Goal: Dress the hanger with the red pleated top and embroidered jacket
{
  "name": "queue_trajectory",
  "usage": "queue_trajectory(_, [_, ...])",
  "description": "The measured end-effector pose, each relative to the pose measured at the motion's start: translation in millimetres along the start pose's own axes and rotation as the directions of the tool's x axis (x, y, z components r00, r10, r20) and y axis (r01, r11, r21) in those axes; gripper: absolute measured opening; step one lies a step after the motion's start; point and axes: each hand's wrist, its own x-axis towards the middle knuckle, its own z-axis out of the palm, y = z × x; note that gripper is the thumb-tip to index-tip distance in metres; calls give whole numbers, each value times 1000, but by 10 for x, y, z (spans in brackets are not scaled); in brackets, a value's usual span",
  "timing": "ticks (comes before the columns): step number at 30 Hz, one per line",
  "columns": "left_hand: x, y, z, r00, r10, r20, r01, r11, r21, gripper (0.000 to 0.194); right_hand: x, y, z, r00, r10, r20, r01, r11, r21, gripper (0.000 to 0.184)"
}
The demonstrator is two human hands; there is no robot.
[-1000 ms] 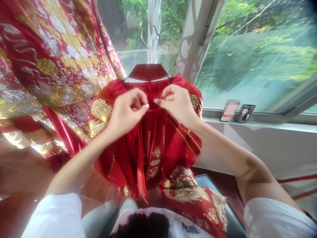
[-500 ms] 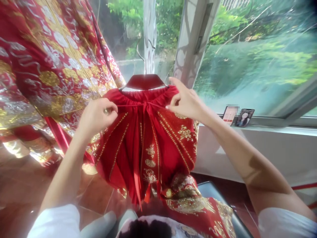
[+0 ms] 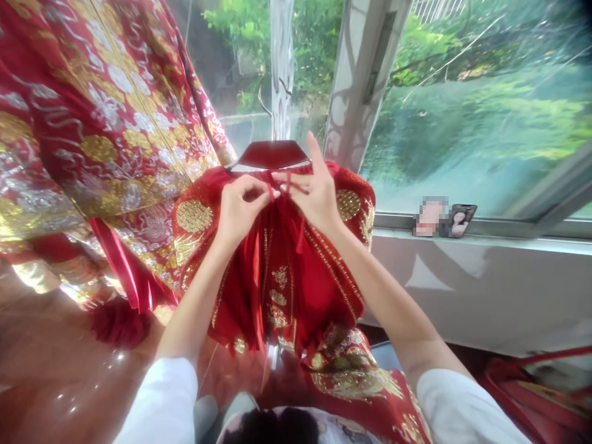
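Observation:
A red garment (image 3: 321,280) with gold embroidery and a gathered top hangs from a dark red hanger (image 3: 275,154) in front of me. At the middle of its gathered edge, my left hand (image 3: 241,202) pinches a thin red drawstring (image 3: 300,235) between thumb and fingertips. Right beside it, my right hand (image 3: 318,196) has the same drawstring looped over its fingers, with the index finger pointing up. A loose end of the string dangles below my right hand. The exact shape of the knot or loop is hidden by the fingers.
At left hangs a larger red garment (image 3: 99,148) with gold and silver embroidery. Two phones (image 3: 462,220) lean on the windowsill (image 3: 509,242) at right. More embroidered red cloth (image 3: 351,376) lies near my lap. A tiled floor (image 3: 69,376) shows below.
My hands have come together at the middle of the gathered edge; before, they were apart with the drawstring stretched out sideways. The string now loops around my right fingers.

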Motion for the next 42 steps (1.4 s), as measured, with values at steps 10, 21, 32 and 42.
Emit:
queue_trajectory(10, [-113, -31, 41, 996, 40, 79, -58, 967, 250, 17, -173, 21, 144, 973, -200, 115, 231, 859, -456, 61])
queue_trajectory(21, [-245, 3, -121, 953, 81, 293, -235, 805, 544, 9, -196, 117, 141, 949, -315, 26, 281, 805, -523, 61])
queue_trajectory(32, [-240, 2, -144, 996, -74, 54, 62, 981, 185, 10, -134, 114, 2, 982, -145, -120, 110, 960, -257, 51])
queue_trajectory(42, [-40, 55, -383, 933, -290, 214, 256, 951, 174, 10, -74, -37, -327, 994, -104, 26, 106, 919, -380, 31])
